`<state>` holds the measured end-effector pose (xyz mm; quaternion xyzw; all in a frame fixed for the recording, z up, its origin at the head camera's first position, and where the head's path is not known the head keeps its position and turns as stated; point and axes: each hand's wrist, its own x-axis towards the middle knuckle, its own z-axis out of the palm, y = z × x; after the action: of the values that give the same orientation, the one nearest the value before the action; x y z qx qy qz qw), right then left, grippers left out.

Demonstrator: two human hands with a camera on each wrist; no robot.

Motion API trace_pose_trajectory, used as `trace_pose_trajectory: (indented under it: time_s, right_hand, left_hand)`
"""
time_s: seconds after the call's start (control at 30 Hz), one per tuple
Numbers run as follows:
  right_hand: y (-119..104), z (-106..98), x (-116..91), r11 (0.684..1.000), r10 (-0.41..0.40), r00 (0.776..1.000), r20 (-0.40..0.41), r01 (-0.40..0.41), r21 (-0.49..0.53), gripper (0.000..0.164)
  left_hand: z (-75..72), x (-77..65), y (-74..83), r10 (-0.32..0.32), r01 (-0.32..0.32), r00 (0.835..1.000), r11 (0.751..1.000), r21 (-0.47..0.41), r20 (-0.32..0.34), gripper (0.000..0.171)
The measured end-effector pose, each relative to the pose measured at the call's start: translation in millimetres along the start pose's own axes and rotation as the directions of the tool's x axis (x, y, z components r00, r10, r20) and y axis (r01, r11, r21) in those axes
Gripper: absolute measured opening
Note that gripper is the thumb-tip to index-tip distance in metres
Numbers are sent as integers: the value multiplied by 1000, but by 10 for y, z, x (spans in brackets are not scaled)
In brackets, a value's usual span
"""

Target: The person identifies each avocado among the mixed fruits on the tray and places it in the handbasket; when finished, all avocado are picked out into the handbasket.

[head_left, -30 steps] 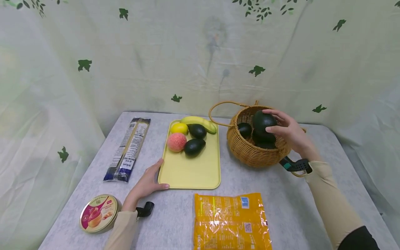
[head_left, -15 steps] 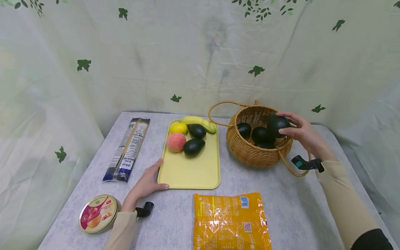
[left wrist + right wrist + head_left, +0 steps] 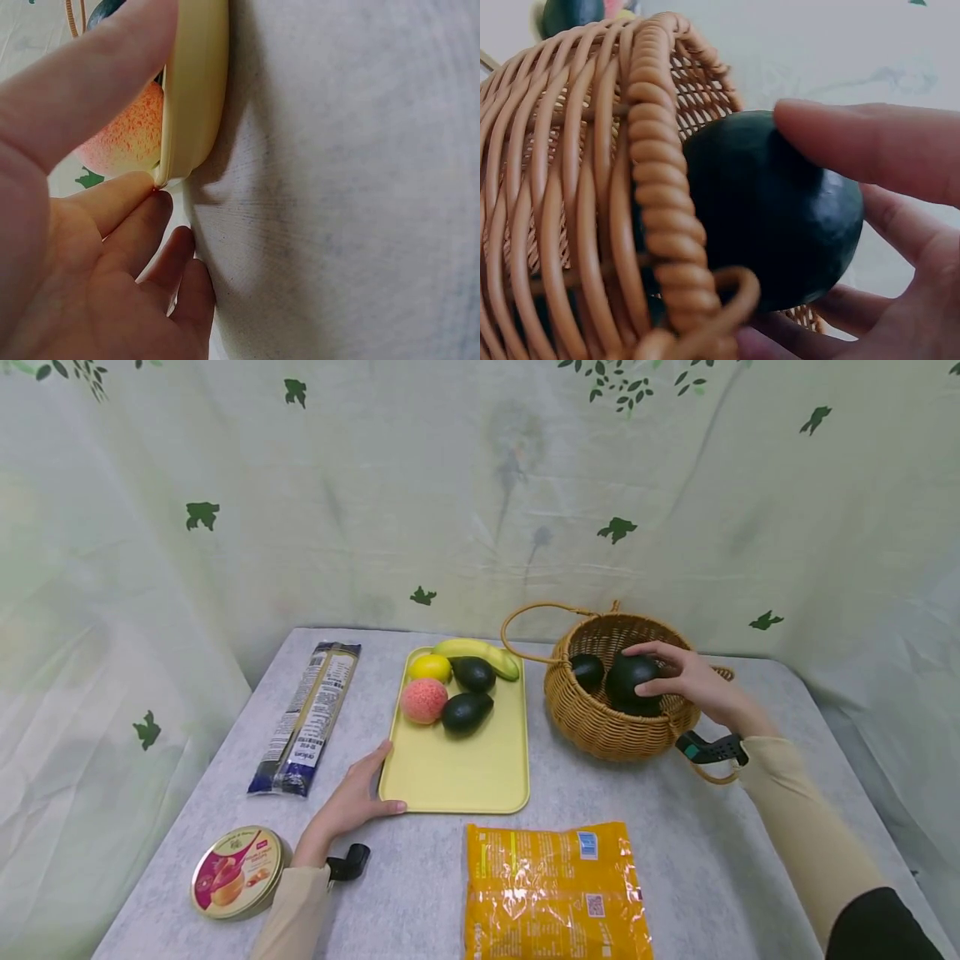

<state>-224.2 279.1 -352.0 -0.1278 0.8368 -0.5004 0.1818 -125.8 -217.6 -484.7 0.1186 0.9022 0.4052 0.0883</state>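
In the head view my right hand (image 3: 693,685) holds a dark green avocado (image 3: 630,677) at the right side of the wicker basket (image 3: 600,731). The right wrist view shows thumb and fingers spread around this avocado (image 3: 772,217), which sits partly inside the basket's braided rim (image 3: 664,172). Another avocado (image 3: 587,672) lies in the basket, to its left. My left hand (image 3: 348,802) holds the near left corner of a yellow tray (image 3: 457,777), thumb on the front edge and fingers at the left side. Its fingertips meet the tray's rim (image 3: 199,90) in the left wrist view.
On the tray lie a banana (image 3: 480,653), a lemon (image 3: 430,668), a peach (image 3: 423,702) and two avocados (image 3: 467,714). A long noodle packet (image 3: 307,718) and a round tin (image 3: 236,872) are at left. An orange bag (image 3: 555,893) lies in front.
My right hand first moved right with the avocado, uncovering others in the basket, then came back left and lower with it. The left hand and tray stayed in place.
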Motion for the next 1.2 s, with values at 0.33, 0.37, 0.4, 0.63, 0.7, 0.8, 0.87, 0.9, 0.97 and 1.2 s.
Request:
trace_pose_trajectory:
  time_s: [0.33,0.37,0.4,0.63,0.7,0.8,0.87,0.9,0.97,1.2]
  right_hand:
    - [-6,103,151,990,-47,994,96,59,-131,49]
    - [-4,111,164,988,-54,993,104,68,-139,46]
    - [-4,116,176,985,-66,992,109,82,-154,44]
    - [-16,129,200,974,-118,990,82,131,-187,35]
    - [-12,132,195,979,-112,991,69,122,-164,37]
    - [-11,147,185,992,-107,993,48,110,-67,41]
    - [-30,162,172,995,-101,995,23,100,27,43]
    - [-44,172,165,993,-100,995,11,99,71,43]
    - [-81,200,154,985,-96,995,-12,97,143,43]
    - [-271,361,160,958,-114,992,-43,122,258,46]
  left_hand:
    - [-1,1,-3,-15,15,1000,1000,18,8,102]
    - [-1,2,2,-15,15,1000,1000,16,9,101]
    - [-1,3,8,-15,15,1000,1000,14,9,101]
    - [-3,15,24,-18,17,1000,1000,15,11,101]
    - [-7,16,26,-15,15,1000,1000,16,10,101]
    - [-14,13,29,-11,10,1000,1000,15,8,101]
    - [-16,11,22,-10,10,1000,1000,15,6,101]
    - [-16,9,19,-12,12,1000,1000,13,7,101]
    - [-15,5,13,-15,15,1000,1000,10,6,101]
    - [-7,-7,5,-14,14,1000,1000,10,2,101]
